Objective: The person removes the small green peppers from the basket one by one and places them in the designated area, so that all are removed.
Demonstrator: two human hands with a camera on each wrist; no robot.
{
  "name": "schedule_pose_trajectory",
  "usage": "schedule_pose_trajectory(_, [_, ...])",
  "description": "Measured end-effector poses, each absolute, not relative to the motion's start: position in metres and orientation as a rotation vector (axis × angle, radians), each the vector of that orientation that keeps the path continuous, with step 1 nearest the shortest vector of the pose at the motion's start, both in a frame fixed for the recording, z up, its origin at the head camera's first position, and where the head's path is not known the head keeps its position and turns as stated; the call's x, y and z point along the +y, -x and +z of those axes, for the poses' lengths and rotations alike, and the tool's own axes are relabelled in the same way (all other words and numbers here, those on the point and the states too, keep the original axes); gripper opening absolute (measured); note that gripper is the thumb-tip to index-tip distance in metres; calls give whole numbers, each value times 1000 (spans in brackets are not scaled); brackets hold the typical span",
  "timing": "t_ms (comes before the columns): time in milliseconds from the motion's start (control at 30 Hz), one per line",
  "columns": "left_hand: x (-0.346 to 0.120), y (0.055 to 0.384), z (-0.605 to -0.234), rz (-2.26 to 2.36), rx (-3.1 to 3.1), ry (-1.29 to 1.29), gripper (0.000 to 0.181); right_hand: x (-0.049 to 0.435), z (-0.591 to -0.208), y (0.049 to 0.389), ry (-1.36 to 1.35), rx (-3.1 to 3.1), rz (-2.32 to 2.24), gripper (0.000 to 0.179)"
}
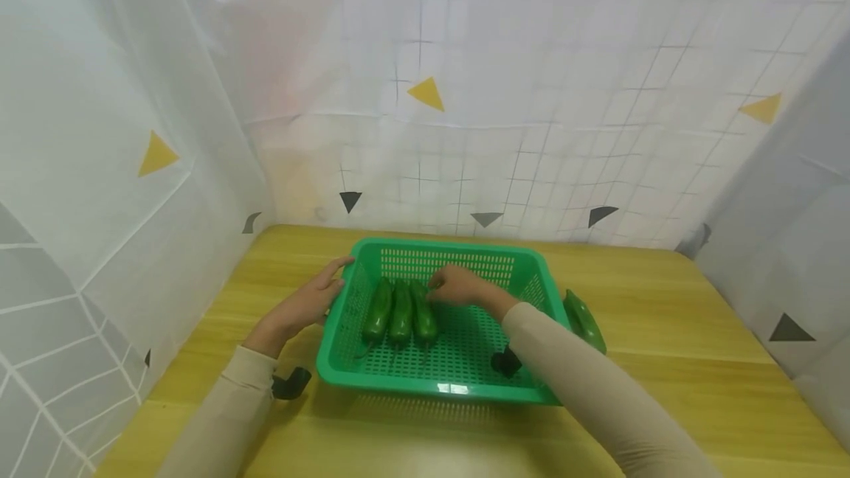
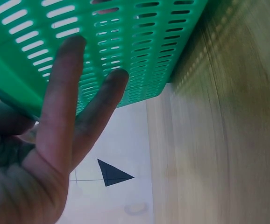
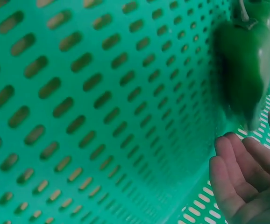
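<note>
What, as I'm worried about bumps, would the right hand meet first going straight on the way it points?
Most likely the rightmost pepper inside the basket, near its far end; the right hand points that way, though depth leaves unclear whether they touch.

1. One green basket (image 1: 438, 390) was counted.
2. Four green peppers (image 1: 401, 317) were counted in all: three were contained in the basket, and one outer pepper (image 1: 586, 323) was seen beyond its right side.
3. Two grips were counted, one left grip (image 1: 305, 303) and one right grip (image 1: 461, 286).
4. Two pale sleeves (image 1: 598, 389) were shown, one to each arm.
5. Two black objects were noted at the wrists, a left one and a right one.
6. One wooden bench (image 1: 664, 316) was seen.
7. Three yellow triangles (image 1: 428, 94) were counted on the sheeted walls (image 1: 544, 43).
8. At least six dark or grey marks (image 1: 350, 201) were counted there too.
</note>
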State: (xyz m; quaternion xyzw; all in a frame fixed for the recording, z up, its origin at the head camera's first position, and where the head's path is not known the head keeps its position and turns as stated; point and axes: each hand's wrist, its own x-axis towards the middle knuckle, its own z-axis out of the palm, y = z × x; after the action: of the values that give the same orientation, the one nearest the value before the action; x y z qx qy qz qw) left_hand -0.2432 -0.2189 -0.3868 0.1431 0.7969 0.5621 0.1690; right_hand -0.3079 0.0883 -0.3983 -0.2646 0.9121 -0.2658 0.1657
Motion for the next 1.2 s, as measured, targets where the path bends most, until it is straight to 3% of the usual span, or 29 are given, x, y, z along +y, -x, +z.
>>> schedule_pose_trajectory(633, [-217,241,-384,1603,2259,-412,49,75,-407,302,456,2480,-971,42])
schedule_pose_trajectory(1200, [-211,244,-383,1588,2271,-420,49,93,-394,310,480,2492,-956,43])
